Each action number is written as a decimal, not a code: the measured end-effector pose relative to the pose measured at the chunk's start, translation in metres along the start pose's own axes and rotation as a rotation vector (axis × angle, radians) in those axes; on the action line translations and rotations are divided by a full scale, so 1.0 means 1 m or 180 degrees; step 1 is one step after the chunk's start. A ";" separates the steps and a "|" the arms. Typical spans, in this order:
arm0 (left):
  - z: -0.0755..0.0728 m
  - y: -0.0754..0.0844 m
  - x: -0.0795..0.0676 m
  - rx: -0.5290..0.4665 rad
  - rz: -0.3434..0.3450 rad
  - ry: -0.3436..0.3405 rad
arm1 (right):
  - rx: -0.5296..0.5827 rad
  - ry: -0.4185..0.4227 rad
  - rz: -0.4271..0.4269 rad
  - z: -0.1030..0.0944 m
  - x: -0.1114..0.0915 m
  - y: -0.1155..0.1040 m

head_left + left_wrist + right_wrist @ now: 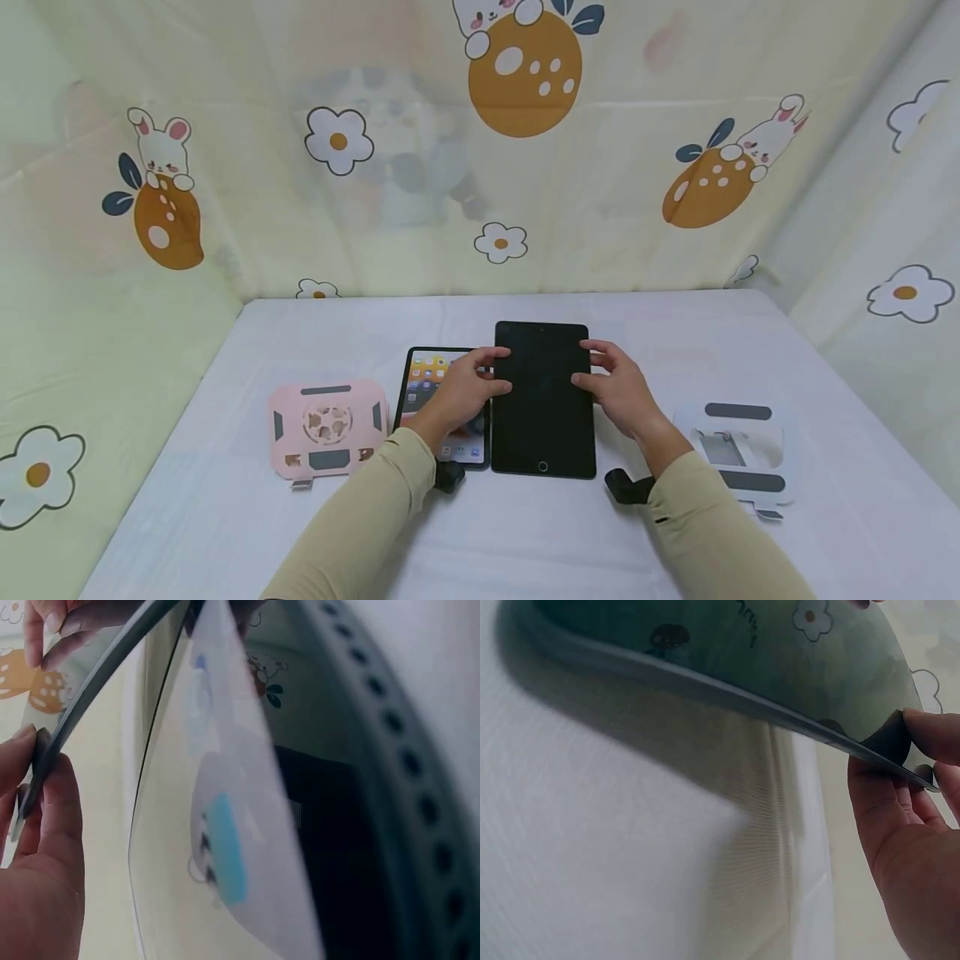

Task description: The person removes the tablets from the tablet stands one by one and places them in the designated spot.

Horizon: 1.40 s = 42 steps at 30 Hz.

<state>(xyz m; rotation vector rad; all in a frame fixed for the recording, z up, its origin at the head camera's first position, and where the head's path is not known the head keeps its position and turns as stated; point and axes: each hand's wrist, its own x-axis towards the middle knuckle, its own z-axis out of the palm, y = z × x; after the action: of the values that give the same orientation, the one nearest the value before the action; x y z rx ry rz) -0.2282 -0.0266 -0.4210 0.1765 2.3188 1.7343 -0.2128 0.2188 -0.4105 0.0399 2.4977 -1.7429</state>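
A black tablet (543, 417) with a dark screen and a round home button is held upright in portrait by both hands. My left hand (467, 390) pinches its left edge, thumb on the screen side and fingers behind; in the left wrist view the tablet's thin edge (94, 682) passes between them. On the right edge my right hand (621, 390) grips in the same way, as the right wrist view of that hand (915, 847) also shows. Partly behind my left hand lies a second tablet (423, 387), its screen lit with app icons.
A pink stand (288, 417) with a round cut-out lies on the table left of the tablets. To the right, partly behind my right forearm, is a white stand (783, 417) with grey pads. White cloth (180, 517) covers the table; a patterned curtain (255, 208) hangs behind.
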 end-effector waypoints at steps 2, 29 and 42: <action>0.000 0.000 0.000 0.0032 -0.0007 0.0006 | 0.0015 0.0002 0.0021 0.000 0.001 0.001; -0.002 -0.004 -0.002 -0.0055 -0.0143 0.0109 | -0.0111 0.0018 -0.0019 0.003 -0.002 0.007; -0.001 -0.005 -0.001 0.0023 -0.0181 0.0011 | -0.0192 -0.0049 -0.0011 0.006 -0.002 0.011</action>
<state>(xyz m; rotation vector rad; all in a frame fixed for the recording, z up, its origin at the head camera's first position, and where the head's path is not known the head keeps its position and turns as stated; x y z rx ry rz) -0.2273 -0.0289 -0.4251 0.1077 2.3094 1.7009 -0.2097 0.2169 -0.4224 0.0174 2.5393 -1.6613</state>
